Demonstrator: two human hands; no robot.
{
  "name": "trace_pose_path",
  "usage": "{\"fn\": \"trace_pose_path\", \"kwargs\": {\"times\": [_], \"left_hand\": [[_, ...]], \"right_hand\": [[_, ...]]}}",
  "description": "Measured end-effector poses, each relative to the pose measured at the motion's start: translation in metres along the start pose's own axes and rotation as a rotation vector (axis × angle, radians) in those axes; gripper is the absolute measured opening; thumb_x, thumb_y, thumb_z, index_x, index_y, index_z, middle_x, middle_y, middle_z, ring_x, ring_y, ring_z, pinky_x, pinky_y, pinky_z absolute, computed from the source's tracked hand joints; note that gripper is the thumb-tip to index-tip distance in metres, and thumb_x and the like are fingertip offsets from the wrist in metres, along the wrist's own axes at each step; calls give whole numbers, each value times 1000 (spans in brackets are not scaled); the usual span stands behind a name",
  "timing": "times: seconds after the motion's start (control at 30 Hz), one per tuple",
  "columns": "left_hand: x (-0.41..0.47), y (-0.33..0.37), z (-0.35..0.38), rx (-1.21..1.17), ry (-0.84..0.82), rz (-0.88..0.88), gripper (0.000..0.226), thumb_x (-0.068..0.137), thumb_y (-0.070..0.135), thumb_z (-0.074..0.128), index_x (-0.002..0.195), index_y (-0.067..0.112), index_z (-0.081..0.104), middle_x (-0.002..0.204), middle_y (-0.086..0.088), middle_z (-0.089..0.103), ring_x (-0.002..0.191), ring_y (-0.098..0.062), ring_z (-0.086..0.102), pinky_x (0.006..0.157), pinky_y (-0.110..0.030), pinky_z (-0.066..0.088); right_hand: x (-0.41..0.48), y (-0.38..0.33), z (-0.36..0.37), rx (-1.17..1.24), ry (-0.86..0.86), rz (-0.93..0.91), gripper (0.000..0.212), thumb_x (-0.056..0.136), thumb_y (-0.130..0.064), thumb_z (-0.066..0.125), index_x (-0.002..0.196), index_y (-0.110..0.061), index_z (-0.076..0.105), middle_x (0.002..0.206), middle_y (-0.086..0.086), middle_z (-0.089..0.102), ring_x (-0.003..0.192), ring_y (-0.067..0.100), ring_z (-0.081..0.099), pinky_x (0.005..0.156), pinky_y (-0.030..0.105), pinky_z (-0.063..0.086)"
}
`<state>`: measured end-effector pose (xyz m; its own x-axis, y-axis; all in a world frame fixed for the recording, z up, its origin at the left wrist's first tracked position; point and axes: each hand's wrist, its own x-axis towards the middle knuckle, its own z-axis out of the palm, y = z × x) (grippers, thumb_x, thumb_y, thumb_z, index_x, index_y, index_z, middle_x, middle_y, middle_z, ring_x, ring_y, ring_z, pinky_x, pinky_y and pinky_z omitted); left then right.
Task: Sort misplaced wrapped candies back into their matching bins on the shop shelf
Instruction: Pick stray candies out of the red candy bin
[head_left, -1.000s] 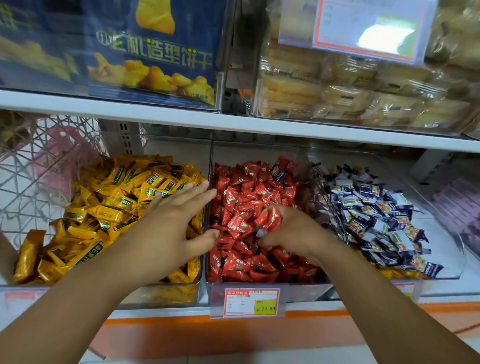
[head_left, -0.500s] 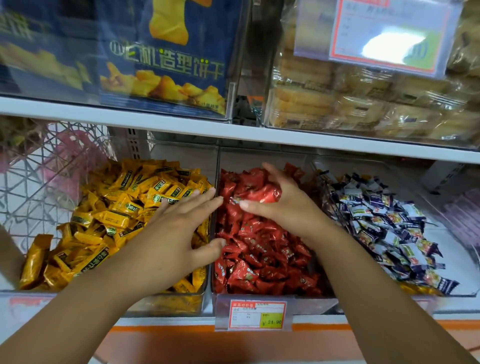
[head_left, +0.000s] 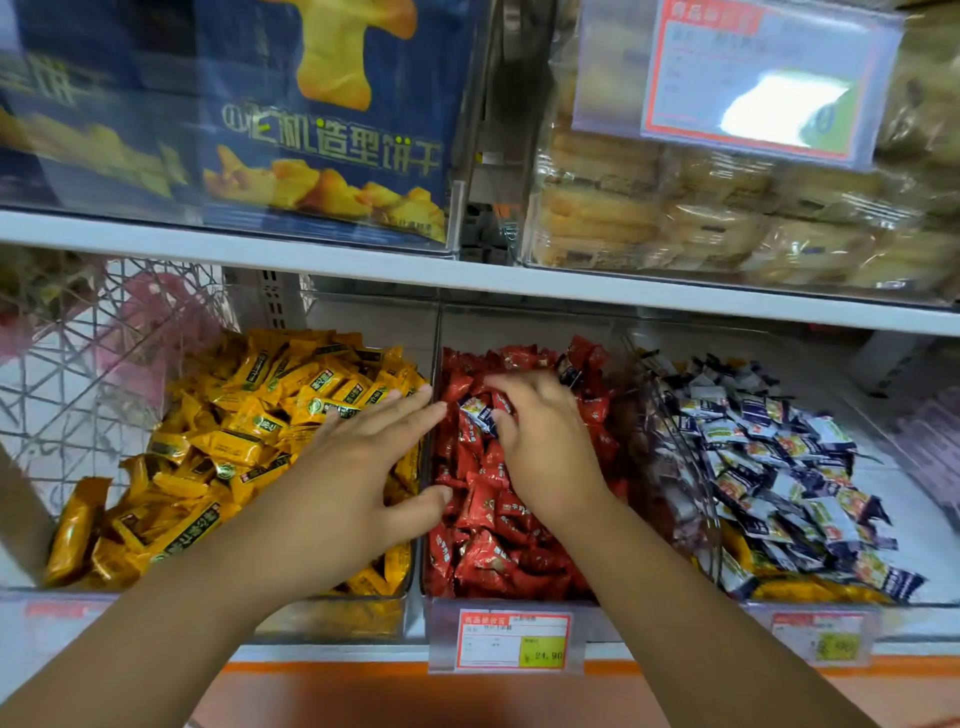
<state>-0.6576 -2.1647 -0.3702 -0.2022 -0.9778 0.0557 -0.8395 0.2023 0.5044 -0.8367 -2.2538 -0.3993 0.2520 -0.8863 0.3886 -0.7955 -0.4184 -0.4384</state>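
The right hand (head_left: 545, 447) pinches a blue-and-white candy (head_left: 479, 413) between thumb and curled fingers, on top of the red candies (head_left: 488, 545) in the middle bin (head_left: 519, 325). The left hand (head_left: 358, 467) hovers with straight, spread fingers over the yellow candies (head_left: 249, 415), holding nothing.
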Motion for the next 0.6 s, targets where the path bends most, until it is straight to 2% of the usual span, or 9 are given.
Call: {"fn": "trace_pose_path", "kwargs": {"times": [0.1, 0.17, 0.27, 0.37, 0.43, 0.5, 0.6], "left_hand": [[0, 0, -1, 0, 4, 0, 86, 59, 79, 20, 141, 56, 7, 141, 46, -10, 128, 25, -20, 116, -25, -11], [-1, -1, -2, 2, 0, 0, 83, 60, 79, 21, 139, 58, 7, 140, 46, -10, 128, 26, -21, 115, -24, -11], [0, -1, -1, -15, 6, 6, 81, 61, 79, 22, 138, 59, 8, 142, 46, -8, 131, 24, -18, 119, -29, -8], [2, -1, -2, 7, -1, 5, 87, 60, 80, 20, 143, 55, 9, 144, 44, -9, 132, 22, -18, 120, -31, -7], [2, -2, -1, 25, -14, 3, 90, 60, 80, 18, 145, 53, 7, 146, 41, -12, 133, 20, -19, 120, -31, -8], [0, -2, -2, 22, -21, -2, 91, 59, 81, 16, 145, 53, 5, 145, 42, -14, 133, 20, -20, 119, -30, -10], [-1, 0, -2, 21, -20, -12, 92, 58, 80, 14, 145, 54, 3, 144, 42, -16, 133, 20, -21, 119, -29, -10]], "right_hand": [[9, 8, 4, -26, -71, 121, 54, 93, -8, 55, 144, -22, 42, 140, 6, 45, 130, 25, 36, 108, 30, 29], [10, 15, 4, -39, -142, 147, 52, 90, -12, 63, 139, -19, 47, 133, 7, 51, 127, 25, 39, 107, 29, 32], [5, 20, 0, -32, -157, 187, 48, 89, -23, 67, 134, -16, 53, 125, 8, 54, 120, 24, 46, 102, 30, 38], [3, 20, -13, -59, -76, 161, 44, 90, -22, 62, 133, -15, 55, 126, 7, 55, 112, 22, 53, 96, 28, 42], [2, 16, -22, 51, -33, 149, 37, 90, -15, 57, 127, -16, 59, 126, 3, 52, 97, 14, 56, 85, 21, 43], [5, 10, -24, 171, -65, 129, 31, 93, -10, 50, 121, -18, 60, 121, 1, 54, 86, 7, 52, 77, 17, 39], [12, 4, -12, 232, -141, 126, 31, 99, -11, 41, 125, -20, 55, 123, 3, 56, 85, 5, 53, 73, 16, 41]]}}
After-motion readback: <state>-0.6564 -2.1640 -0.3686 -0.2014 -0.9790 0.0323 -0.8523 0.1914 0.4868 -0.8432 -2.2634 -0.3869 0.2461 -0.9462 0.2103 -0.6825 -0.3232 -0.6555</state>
